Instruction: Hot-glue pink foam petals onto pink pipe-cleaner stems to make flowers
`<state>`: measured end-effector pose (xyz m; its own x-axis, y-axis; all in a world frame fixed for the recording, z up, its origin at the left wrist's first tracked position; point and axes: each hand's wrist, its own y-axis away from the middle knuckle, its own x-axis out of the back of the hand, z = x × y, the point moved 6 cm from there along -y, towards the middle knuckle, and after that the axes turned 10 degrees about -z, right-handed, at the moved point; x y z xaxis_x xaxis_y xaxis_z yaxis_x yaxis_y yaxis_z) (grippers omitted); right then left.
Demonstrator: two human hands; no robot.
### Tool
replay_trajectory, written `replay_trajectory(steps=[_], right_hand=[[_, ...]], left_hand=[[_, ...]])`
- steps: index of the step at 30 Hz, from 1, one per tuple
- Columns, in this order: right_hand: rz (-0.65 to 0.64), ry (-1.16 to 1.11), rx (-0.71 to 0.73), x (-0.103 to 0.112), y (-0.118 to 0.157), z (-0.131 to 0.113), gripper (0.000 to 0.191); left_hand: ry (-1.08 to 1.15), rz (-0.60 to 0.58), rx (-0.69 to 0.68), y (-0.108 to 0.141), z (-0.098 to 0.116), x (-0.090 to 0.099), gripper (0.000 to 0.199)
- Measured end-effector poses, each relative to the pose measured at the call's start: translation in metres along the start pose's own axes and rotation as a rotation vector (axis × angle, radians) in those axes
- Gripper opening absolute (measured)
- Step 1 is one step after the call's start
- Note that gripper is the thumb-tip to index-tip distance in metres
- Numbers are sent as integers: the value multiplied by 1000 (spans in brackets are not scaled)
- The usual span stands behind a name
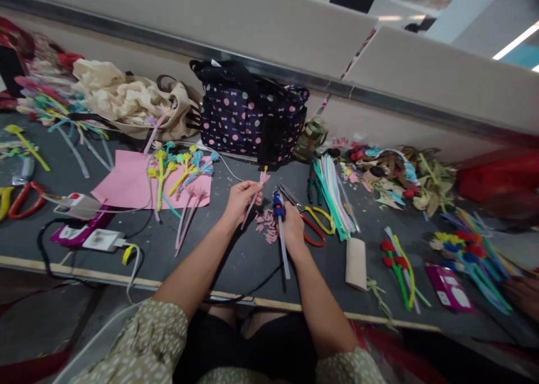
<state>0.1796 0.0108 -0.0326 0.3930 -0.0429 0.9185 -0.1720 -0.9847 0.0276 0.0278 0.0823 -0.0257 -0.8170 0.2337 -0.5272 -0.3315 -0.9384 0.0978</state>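
My left hand [243,199] pinches the stem of a pink pipe-cleaner flower [264,177], its petals pointing away from me and a bit of yellow at its tip. Wrapped round a blue hot glue gun [278,203] is my right hand [293,225]; a long translucent glue stick [284,252] sticks out of the gun's back toward me. The gun's nozzle is apart from the flower, to its right. Between my hands lie small pink petal pieces [266,227] on the dark table. Scissors with yellow and red handles [322,221] rest just right of my right hand.
Finished flowers lie on pink paper [122,176] at left, near a power strip [69,233] with cords. Behind stand a dotted bag [227,117] and a bottle [310,137]. Rightward are pipe cleaners [334,193], a beige block [356,263] and another person's hand [524,288].
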Motion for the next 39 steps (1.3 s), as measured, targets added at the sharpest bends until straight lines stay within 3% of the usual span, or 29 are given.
replay_trajectory(steps=[7, 18, 24, 28, 39], right_hand=[[-1, 33, 0, -3, 2, -1, 16], [83, -320, 3, 12, 2, 18, 22], [-64, -136, -1, -1, -1, 13, 25], [-87, -53, 2, -2, 0, 9, 22], [73, -751, 93, 9, 0, 19, 18]], left_hand=[[-14, -11, -2, -1, 0, 1, 30], [-30, -11, 34, -2, -5, 2, 33], [-37, -1, 38, -1, -4, 1, 33], [-42, -7, 40, -1, -5, 2, 33], [-31, -34, 64, -3, -10, 3, 35]])
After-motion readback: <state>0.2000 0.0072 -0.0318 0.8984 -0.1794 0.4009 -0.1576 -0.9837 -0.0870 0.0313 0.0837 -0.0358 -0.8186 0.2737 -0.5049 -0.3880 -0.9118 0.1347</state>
